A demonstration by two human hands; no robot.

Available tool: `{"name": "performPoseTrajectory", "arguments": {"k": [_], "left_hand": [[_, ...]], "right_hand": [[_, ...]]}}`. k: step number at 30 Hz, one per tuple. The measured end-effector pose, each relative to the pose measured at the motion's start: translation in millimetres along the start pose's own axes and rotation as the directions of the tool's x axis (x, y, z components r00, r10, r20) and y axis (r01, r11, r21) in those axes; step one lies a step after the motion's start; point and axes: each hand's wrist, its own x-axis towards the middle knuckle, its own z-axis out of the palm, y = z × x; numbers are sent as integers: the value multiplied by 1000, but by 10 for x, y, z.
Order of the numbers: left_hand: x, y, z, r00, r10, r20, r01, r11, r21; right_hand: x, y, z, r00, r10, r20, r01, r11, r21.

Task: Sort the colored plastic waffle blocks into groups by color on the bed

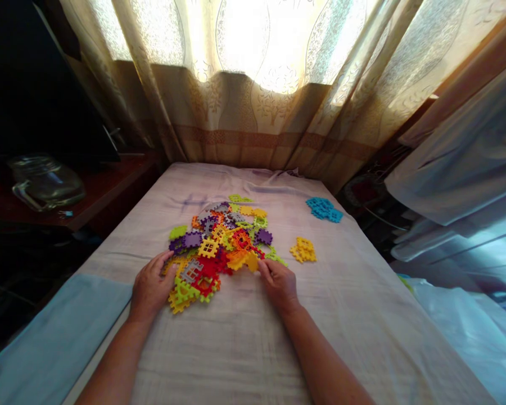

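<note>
A heap of interlocking plastic tiles (pixel 208 247) in several colours lies on the bed sheet between my hands. At its left edge my left hand (pixel 152 287) has its fingers and thumb around the side of a yellow tile (pixel 177 263). My right hand (pixel 280 283) pinches another yellow tile (pixel 252 261) at the front right of the heap, beside an orange tile (pixel 236 260). A grey tile (pixel 191 271) and a red tile (pixel 208 264) lie nearer my left hand. My right hand's lower fingers are curled under and partly hidden.
A small group of yellow tiles (pixel 303 250) lies to the right, and a blue group (pixel 324 209) farther back. A light sheet (pixel 341 337) covers the surface. On the left, a glass jug (pixel 46 180) stands on a dark red table (pixel 109 183). Curtains (pixel 244 112) hang behind.
</note>
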Motion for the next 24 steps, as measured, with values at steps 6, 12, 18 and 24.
{"name": "performPoseTrajectory", "arguments": {"k": [6, 12, 18, 24], "left_hand": [[7, 8, -19, 1000, 1, 12, -1, 1000, 2], [15, -11, -11, 1000, -9, 18, 9, 1000, 14], [15, -41, 1, 1000, 10, 4, -10, 1000, 6], [14, -43, 1, 1000, 7, -3, -7, 1000, 14]], "right_hand": [[100, 156, -172, 978, 205, -39, -202, 977, 61], [203, 599, -471, 883, 394, -254, -401, 916, 26], [195, 895, -576, 804, 521, -288, -548, 836, -19], [189, 968, -570, 777, 528, -342, -558, 830, 14]]}}
